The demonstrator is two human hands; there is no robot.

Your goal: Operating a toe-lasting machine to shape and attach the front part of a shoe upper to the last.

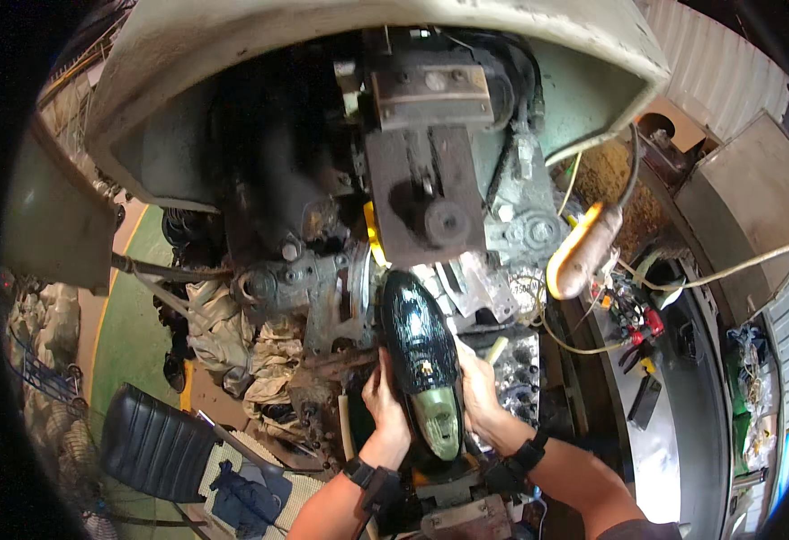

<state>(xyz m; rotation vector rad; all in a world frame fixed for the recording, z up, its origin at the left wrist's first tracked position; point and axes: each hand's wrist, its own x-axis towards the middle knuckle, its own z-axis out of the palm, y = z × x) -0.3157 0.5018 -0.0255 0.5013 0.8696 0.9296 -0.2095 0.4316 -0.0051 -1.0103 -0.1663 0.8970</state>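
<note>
Between my hands is a glossy black shoe upper (415, 328) with a green shoe last (437, 418) showing at its near end. The rounded far end of the upper lies close to the metal parts of a machine (426, 193); whether it touches them I cannot tell. My left hand (387, 400) presses against the left side of the upper, near the last. On the opposite side my right hand (479, 389) grips it. Both hands are closed on the work, with some fingers hidden beneath or behind it.
A lit work lamp (583, 252) hangs to the right of the machine head. Farther right, a metal bench (651, 450) holds red-handled pliers (651, 326) and a dark rectangular object (645, 400). Crumpled cloth (273, 369) and a black-backed chair (156, 441) are at the left.
</note>
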